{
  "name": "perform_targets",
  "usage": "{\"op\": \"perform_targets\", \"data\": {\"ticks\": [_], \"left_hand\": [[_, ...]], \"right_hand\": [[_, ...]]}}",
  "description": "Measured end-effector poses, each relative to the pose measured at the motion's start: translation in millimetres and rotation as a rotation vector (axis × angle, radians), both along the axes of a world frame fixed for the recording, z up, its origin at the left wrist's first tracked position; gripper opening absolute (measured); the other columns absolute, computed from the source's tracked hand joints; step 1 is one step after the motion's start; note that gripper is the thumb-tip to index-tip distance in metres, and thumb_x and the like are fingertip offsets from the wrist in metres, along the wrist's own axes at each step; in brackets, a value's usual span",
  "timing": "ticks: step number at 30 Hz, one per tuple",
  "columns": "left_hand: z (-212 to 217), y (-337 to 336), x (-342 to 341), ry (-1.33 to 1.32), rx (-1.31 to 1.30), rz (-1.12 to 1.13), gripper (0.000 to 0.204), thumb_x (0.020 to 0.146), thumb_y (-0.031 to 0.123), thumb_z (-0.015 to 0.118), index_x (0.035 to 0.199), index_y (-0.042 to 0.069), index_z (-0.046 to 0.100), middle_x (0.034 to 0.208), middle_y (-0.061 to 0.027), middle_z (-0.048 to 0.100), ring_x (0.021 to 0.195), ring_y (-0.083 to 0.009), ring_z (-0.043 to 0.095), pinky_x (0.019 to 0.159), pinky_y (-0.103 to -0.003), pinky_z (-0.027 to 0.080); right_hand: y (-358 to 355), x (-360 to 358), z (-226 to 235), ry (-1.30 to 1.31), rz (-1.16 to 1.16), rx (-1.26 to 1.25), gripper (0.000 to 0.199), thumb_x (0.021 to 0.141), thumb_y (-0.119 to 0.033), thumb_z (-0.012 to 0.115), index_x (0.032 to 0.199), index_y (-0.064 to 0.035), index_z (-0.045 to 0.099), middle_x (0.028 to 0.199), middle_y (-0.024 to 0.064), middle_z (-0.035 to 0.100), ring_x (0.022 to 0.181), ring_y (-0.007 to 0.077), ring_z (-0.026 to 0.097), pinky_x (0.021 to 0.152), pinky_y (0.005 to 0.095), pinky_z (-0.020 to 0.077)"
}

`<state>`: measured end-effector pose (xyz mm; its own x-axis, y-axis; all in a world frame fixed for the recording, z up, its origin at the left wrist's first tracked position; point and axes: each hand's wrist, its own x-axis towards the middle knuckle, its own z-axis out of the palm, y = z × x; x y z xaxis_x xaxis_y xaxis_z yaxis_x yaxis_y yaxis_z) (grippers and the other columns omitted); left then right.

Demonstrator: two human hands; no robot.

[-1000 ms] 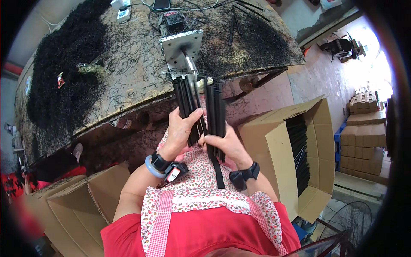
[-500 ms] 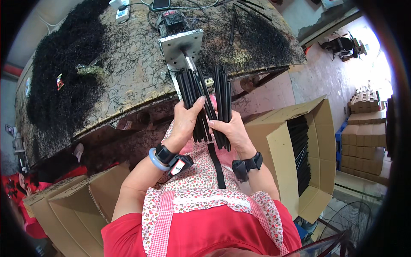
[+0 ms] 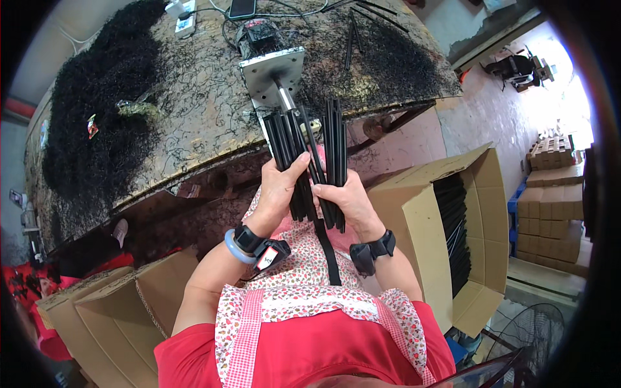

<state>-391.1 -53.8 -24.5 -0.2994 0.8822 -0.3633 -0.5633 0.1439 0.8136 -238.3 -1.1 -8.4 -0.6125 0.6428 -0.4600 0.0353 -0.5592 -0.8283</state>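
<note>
My left hand (image 3: 279, 187) is closed round a bundle of slim black tubes (image 3: 282, 139), its thumb lying across them. A second bundle of similar black tubes (image 3: 335, 136) is gripped in my right hand (image 3: 349, 200), thumb on the near side. Both bundles stand side by side in front of my apron, with a narrow gap between their far ends. One tube (image 3: 309, 132) slants across that gap toward my right hand. Just beyond the tube ends, a steel shaft (image 3: 285, 97) sticks out from a metal plate (image 3: 275, 70) on a motor (image 3: 259, 39).
Black stringy shavings (image 3: 103, 97) heap on the worn workbench (image 3: 194, 123), and loose tubes lie at its far right. An open carton (image 3: 420, 239) holding many black tubes stands at my right. Another open carton (image 3: 116, 317) is at my left. A fan (image 3: 533, 330) stands lower right.
Both hands still grip their bundles. The tubes have come slightly nearer to me, and the left bundle's far ends sit a little lower beside the shaft.
</note>
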Motion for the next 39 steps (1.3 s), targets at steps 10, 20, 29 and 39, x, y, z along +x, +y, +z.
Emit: {"op": "perform_targets", "data": {"ticks": [10, 20, 29, 39], "left_hand": [[8, -20, 3, -0.058, -0.074, -0.094, 0.020, 0.090, 0.024, 0.066, 0.088, 0.004, 0.063, 0.074, -0.0012, 0.061, 0.065, -0.0093, 0.058, 0.056, -0.025, 0.048], [-8, 10, -23, -0.008, -0.062, -0.072, 0.030, 0.088, 0.030, 0.068, 0.098, 0.003, 0.064, 0.079, -0.0013, 0.063, 0.070, -0.0100, 0.059, 0.065, -0.025, 0.048], [8, 3, -5, 0.021, -0.081, -0.167, 0.025, 0.089, 0.029, 0.067, 0.091, 0.004, 0.065, 0.079, -0.0010, 0.063, 0.071, -0.0103, 0.058, 0.067, -0.026, 0.047], [3, 33, 18, 0.063, -0.033, -0.089, 0.023, 0.090, 0.027, 0.065, 0.094, 0.004, 0.065, 0.082, -0.0019, 0.063, 0.069, -0.0108, 0.059, 0.065, -0.027, 0.048]], "right_hand": [[-46, -1, 15, -0.064, -0.149, 0.453, 0.031, 0.077, -0.001, 0.066, 0.107, 0.0006, 0.060, 0.080, 0.0012, 0.062, 0.068, 0.0089, 0.059, 0.064, 0.0247, 0.0500], [-6, -1, -2, 0.007, 0.042, -0.025, 0.048, 0.073, -0.004, 0.072, 0.119, -0.0009, 0.057, 0.090, 0.0012, 0.062, 0.073, 0.0082, 0.058, 0.067, 0.0250, 0.0492], [-29, 10, 10, -0.050, 0.029, 0.345, 0.060, 0.074, -0.005, 0.072, 0.128, -0.0005, 0.049, 0.101, 0.0019, 0.060, 0.088, 0.0090, 0.058, 0.077, 0.0245, 0.0485], [6, 34, 8, -0.017, 0.051, 0.186, 0.055, 0.076, -0.004, 0.069, 0.127, -0.0005, 0.048, 0.106, 0.0048, 0.061, 0.088, 0.0110, 0.061, 0.078, 0.0274, 0.0502]]}}
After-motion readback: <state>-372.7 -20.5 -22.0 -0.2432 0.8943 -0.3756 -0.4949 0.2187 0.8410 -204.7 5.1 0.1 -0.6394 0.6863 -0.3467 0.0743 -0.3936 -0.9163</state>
